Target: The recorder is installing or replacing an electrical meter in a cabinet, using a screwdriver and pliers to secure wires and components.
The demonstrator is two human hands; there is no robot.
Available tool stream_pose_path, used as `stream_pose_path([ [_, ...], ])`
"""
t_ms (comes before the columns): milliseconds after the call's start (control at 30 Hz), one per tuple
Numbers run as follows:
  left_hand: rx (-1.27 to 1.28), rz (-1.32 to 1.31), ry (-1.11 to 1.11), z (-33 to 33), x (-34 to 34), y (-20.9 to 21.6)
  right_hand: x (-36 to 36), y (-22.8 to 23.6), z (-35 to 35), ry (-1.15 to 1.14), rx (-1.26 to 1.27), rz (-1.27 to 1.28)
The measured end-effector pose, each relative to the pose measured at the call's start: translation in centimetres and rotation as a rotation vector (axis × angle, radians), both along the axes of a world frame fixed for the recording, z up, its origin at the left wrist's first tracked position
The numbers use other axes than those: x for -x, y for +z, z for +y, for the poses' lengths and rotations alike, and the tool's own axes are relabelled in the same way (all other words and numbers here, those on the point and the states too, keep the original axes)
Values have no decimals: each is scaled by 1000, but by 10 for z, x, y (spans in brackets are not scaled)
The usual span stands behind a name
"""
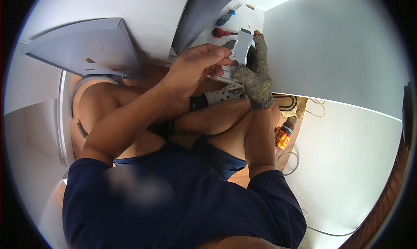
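Observation:
A small silver-grey rectangular piece [242, 47] with a dark end is held up between my hands; its exact kind cannot be made out. My left hand [195, 69] is bare, its thumb and fingers pinched at the piece's lower left edge. A grey knit glove with uncovered fingertips covers my right hand [258, 77], which grips the piece from the right, one finger stretched along its side. Just beyond, a red-handled screwdriver [220, 32] and a blue-handled screwdriver [226, 18] lie on a white surface [254, 21].
An orange and black power drill [283, 136] lies right of my legs beside a cable. At left leans a grey panel [93, 45]. Large white panels [334, 53] stand at the right. My crossed legs and a white clog [223, 95] are below my hands.

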State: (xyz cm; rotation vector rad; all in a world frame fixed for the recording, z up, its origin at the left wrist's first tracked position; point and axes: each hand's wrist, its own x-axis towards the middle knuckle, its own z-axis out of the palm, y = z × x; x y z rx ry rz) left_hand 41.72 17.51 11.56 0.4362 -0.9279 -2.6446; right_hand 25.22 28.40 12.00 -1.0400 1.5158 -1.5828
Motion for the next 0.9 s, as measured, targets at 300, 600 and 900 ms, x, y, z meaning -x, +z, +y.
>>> stream_pose_path([
  [300,244,-116,135,2,8,-17,0,12,4,52,111,-297],
  [600,259,-259,161,7,12,-29,0,3,8,93,96,-292],
  [900,797,-503,-31,17,6,-82,22,32,18,58,471,-413],
])
